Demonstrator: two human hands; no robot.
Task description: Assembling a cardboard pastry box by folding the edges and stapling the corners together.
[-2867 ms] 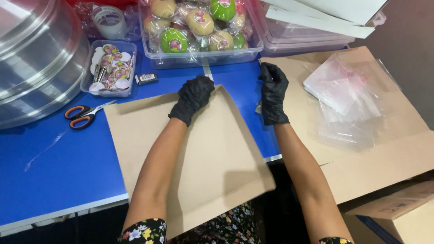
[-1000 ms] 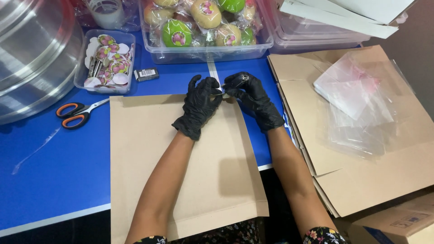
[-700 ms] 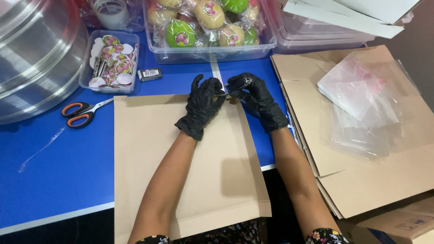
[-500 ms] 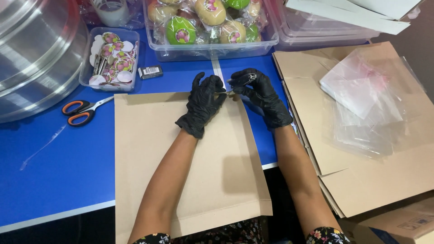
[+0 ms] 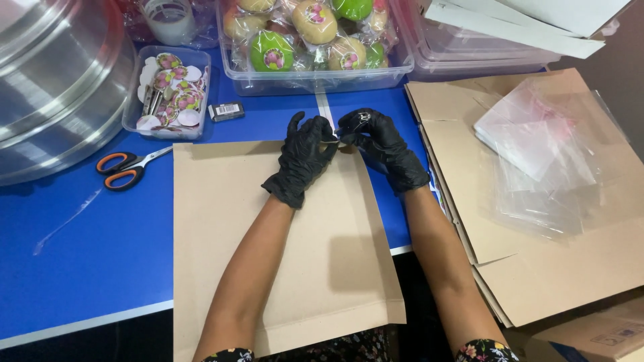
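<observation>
Pinched together at the top edge of the big brown envelope, both gloved hands. Left hand lay flat on the paper, fingers spread, thumb and one finger squeezed on a small thin strip. Right hand curled in from 3 o'clock, fingertips closed on the same strip, touching the left ones. Could not tell what the strip was made of.

Envelope lay flat on the blue table, bottom end hanging off the near edge at 6 o'clock.

At 12 o'clock from the hands, a clear tub full of wrapped round green and tan treats. At 10 o'clock, a small clear box of round stickers, with a little dark block just beside it. At 9 o'clock, orange scissors lying shut on the table. Far off at 10 o'clock, a big shiny metal pot.

At 3 o'clock, flat brown cardboard sheets, with a pile of clear plastic bags on top.
</observation>
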